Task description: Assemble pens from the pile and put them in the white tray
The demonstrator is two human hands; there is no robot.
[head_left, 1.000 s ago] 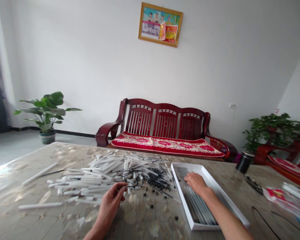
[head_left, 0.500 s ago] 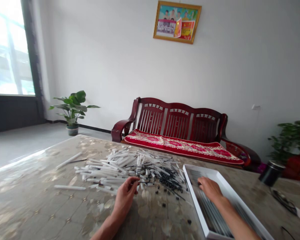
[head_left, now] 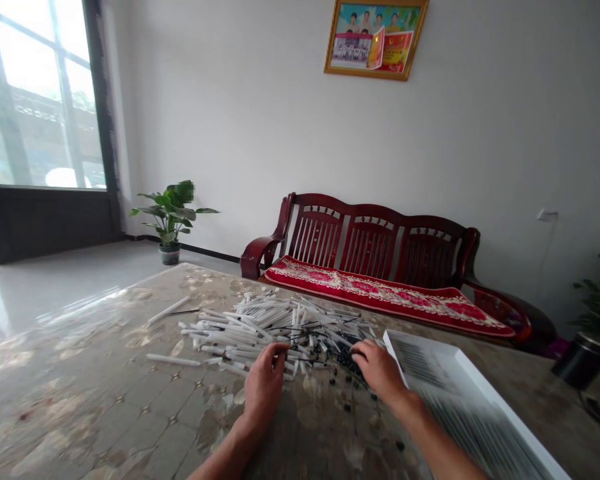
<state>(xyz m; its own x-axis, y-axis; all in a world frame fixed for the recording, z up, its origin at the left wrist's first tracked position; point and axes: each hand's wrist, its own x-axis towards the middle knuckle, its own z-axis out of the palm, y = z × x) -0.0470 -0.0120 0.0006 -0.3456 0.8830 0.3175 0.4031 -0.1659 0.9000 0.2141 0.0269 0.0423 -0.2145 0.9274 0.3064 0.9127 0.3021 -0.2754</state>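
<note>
My left hand (head_left: 266, 379) is closed in a pinch at the near edge of a heap of white pen barrels (head_left: 250, 323). A thin dark stick shows by its fingertips, but whether they grip it is unclear. My right hand (head_left: 379, 370) has its fingers curled over small black pieces (head_left: 347, 360) at the heap's right side; what its fingertips hold, if anything, is hidden. Just right of that hand stands a shallow white tray (head_left: 500, 390), with rows of thin grey rods (head_left: 480, 427) lying in it.
Loose black bits (head_left: 347, 407) dot the patterned tabletop (head_left: 105, 387) in front of the heap. Separate white barrels (head_left: 173, 360) lie to the left. Behind the table is a dark red wooden bench (head_left: 370, 247); a dark pot (head_left: 583, 360) with a plant stands at right.
My right hand has left the tray and moved left to the black pieces. My left hand stays pinched by the heap. The view has turned slightly left.
</note>
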